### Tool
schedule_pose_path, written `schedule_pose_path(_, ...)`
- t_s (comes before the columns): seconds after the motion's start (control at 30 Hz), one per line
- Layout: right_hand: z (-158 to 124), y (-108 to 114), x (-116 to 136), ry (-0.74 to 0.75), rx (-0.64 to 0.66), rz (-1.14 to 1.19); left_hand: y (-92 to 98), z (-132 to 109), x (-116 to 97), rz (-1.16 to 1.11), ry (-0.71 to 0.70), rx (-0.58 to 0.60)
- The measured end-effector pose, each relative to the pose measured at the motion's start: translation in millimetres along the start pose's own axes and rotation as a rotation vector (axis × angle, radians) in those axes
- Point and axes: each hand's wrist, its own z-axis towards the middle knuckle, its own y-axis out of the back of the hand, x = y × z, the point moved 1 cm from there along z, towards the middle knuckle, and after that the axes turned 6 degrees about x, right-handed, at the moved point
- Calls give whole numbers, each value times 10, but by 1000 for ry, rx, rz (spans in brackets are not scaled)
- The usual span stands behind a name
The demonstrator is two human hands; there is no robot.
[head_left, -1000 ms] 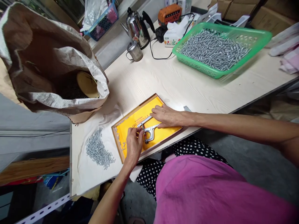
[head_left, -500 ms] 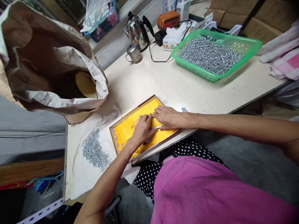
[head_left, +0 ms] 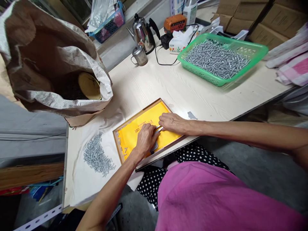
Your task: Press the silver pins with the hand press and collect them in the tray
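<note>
A shallow tray [head_left: 116,144] lined with a yellow sheet [head_left: 130,134] with red print lies at the table's near edge. Over its middle, my left hand [head_left: 146,137] is closed, thumb and fingertips at some slim silver pieces [head_left: 158,129]. My right hand [head_left: 172,123] meets them from the other side, fingers bent together; how each piece is gripped is partly hidden. Beneath my left palm shows part of a grey object [head_left: 154,147] whose kind I cannot make out. Several small metal pins [head_left: 119,139] lie along the tray's left end.
Left of the tray a heap of metal pins [head_left: 97,155] rests on white cloth. A large open sack [head_left: 55,64] stands behind it. At the back are a kettle [head_left: 143,33], a metal cup [head_left: 139,56], an orange battery [head_left: 175,23] and a green basket [head_left: 204,75] of pins.
My right hand has shifted slightly down, and its fingers sit a little apart from my left fingers. The silver pieces between the hands show closer together. The view has tilted slightly.
</note>
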Motion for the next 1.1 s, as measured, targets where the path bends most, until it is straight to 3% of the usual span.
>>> schedule_pose_path(0.2,5,-63,37,-21,-53,57,17,-32,72,-2,24,-8)
schedule_pose_path(0.33,-26,-56,64,-51,-152,51,19,-140,199,11,78,-113)
schedule_pose_path(0.5,34,-93,182,-1,-64,13,-12,-341,180,-19,-2,-197)
schedule_pose_path(0.63,158,-180,284,47,-96,21,17,-519,206,-71,111,-252)
schedule_pose_path(0.73,231,-245,301,70,-110,32,95,-760,494,-45,349,-338)
schedule_pose_path(0.83,263,-286,288,96,-125,47,211,-1096,954,51,663,-415)
schedule_pose_path(0.93,288,-299,293,75,-120,49,316,-1350,1399,157,924,-365)
schedule_pose_path(1.0,318,-283,318,62,-80,47,359,-1409,1624,204,1014,-302)
schedule_pose_path(1.1,376,-223,368,53,4,54,374,-1364,1853,231,1028,-259)
